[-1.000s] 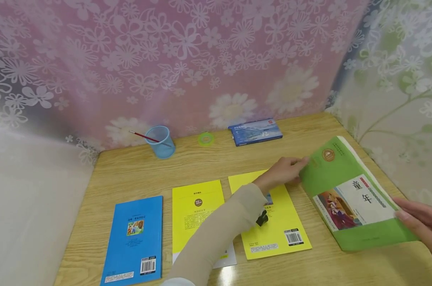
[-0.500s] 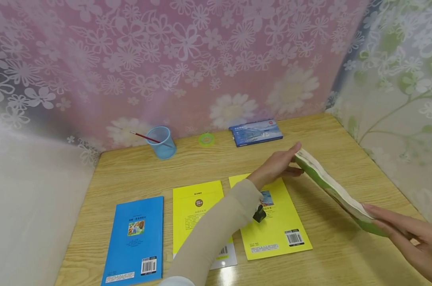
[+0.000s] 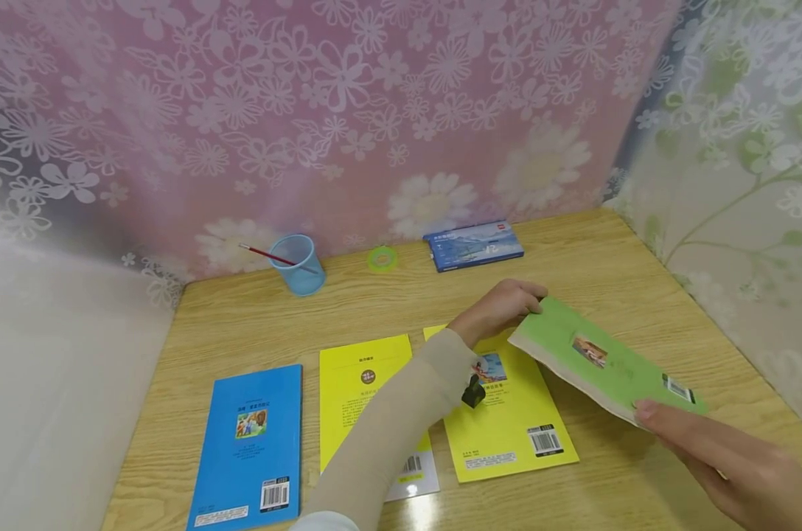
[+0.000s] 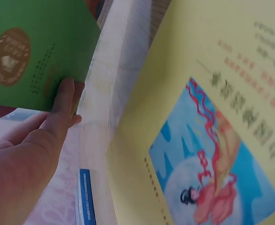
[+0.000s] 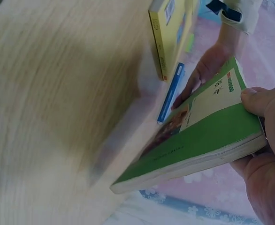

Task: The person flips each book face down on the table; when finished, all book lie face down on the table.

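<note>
A green book (image 3: 623,346) is held tilted above the right part of the table, its back cover facing up in the head view. My left hand (image 3: 503,306) grips its far left corner, with fingers on the front cover in the left wrist view. My right hand (image 3: 739,457) pinches its near edge between thumb and fingers; the right wrist view shows the thumb on the front cover (image 5: 208,110). Under my left forearm lies a yellow book (image 3: 514,420) with a blue picture. Another yellow book (image 3: 368,391) is partly hidden by that sleeve.
A blue book (image 3: 251,442) lies at the left. Along the back stand a blue mesh cup (image 3: 301,269) with a red pencil, a green tape roll (image 3: 382,258) and a flat blue box (image 3: 475,245). Patterned curtains border the wooden table.
The green book has turned over: its front cover faced up, then it stood edge-on, and now the back cover shows. Both hands keep hold of it, and the right hand has moved left.
</note>
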A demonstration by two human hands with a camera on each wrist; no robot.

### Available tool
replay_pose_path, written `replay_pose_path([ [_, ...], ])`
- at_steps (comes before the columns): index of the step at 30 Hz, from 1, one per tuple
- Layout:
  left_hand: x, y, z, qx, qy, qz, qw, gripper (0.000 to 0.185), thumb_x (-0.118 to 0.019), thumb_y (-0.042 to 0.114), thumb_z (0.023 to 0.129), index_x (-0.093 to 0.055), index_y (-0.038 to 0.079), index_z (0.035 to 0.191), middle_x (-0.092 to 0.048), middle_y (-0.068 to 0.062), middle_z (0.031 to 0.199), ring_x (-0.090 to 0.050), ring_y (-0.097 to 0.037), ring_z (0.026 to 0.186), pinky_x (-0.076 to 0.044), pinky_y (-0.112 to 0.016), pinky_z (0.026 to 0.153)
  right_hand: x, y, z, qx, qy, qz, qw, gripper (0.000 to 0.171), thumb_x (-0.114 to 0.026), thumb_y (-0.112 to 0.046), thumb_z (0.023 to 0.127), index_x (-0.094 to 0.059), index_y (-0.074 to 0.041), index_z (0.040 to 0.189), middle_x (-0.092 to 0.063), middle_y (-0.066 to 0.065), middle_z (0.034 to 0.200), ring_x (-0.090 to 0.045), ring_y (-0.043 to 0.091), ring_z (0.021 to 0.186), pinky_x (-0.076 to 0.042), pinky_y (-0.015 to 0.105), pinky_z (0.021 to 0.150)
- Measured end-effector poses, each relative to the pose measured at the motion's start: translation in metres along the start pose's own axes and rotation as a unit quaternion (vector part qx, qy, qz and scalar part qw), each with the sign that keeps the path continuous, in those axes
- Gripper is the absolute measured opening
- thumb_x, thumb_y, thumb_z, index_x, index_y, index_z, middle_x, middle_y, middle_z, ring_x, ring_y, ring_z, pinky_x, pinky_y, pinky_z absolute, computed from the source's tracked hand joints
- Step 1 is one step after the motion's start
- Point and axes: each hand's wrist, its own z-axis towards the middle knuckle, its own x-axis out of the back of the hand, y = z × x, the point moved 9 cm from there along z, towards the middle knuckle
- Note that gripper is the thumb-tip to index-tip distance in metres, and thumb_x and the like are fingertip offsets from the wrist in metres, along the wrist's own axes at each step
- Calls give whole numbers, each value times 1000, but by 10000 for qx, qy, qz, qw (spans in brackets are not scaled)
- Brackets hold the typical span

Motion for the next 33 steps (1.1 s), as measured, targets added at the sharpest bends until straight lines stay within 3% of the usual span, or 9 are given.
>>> replay_pose_path([
  [6,5,-2,-2,41,-6,941,9956,59,-55,-5,97,-51,6,155,-56,-10,157,-65,-11,120,-55,-26,92,-22,8,-26,-508,-932,-635,9923,58,-35,-51,114,-77,-13,126,-76,-8,128,-48,-19,136,-45,-1,95],
  [15,3,-5,-4,-54,-19,2135,9769,59,-56,-8,96,-55,7,152,-58,-6,156,-59,-17,139,-49,-20,86,-46,7,-42,-821,-1653,-560,9812,59,-28,-56,113,-71,-22,137,-74,-9,132,-44,-21,137,-42,-2,100],
  [18,1,-5,-6,-105,-95,2509,9679,62,-52,-12,95,-54,7,153,-56,-5,158,-55,-19,145,-46,-20,81,-53,7,-47,-773,-1695,-353,9819,52,-65,-55,101,-70,-20,139,-73,-4,133,-44,-16,141,-34,-1,109],
  [21,-1,-6,-7,-124,-126,2947,9554,65,-53,-12,93,-53,9,154,-56,-3,159,-54,-19,146,-45,-20,79,-59,7,-53,-737,-1681,-171,9829,82,-91,-58,71,-69,-19,139,-73,-3,134,-44,-12,142,-27,-1,114],
  [22,-2,-7,-7,-109,-118,3117,9500,65,-54,-11,93,-53,10,155,-55,-2,159,-53,-18,147,-44,-21,79,-60,8,-55,-737,-1655,-84,9834,93,-97,-58,59,-70,-18,139,-73,-2,134,-44,-11,143,-25,-1,114],
  [26,-6,-9,-8,-51,-36,3902,9207,66,-65,0,93,-52,16,156,-54,5,160,-52,-9,145,-47,-17,90,-66,9,-59,-861,-1682,-48,9820,100,-95,-69,54,-70,-21,139,-73,-8,134,-44,-11,142,-22,-2,115],
  [29,-13,-8,-7,-113,14,4608,8874,68,-71,11,93,-51,17,157,-54,7,158,-55,-5,136,-48,-15,100,-68,8,-61,-877,-1734,-140,9808,99,-94,-71,54,-71,-22,137,-73,-11,133,-42,-14,142,-21,-2,115],
  [32,-23,-7,-6,-212,12,5243,8513,64,-73,17,93,-54,16,154,-60,8,146,-57,-4,116,-49,-13,93,-69,7,-61,-781,-1689,-237,9822,93,-91,-72,58,-73,-22,134,-74,-11,130,-41,-15,143,-23,-1,115],
  [33,-26,-6,-6,-272,-2,5449,8380,60,-73,17,93,-57,15,151,-63,7,138,-57,-5,110,-48,-13,89,-69,7,-61,-740,-1627,-260,9836,83,-86,-71,68,-74,-21,133,-75,-10,128,-41,-16,143,-25,0,115],
])
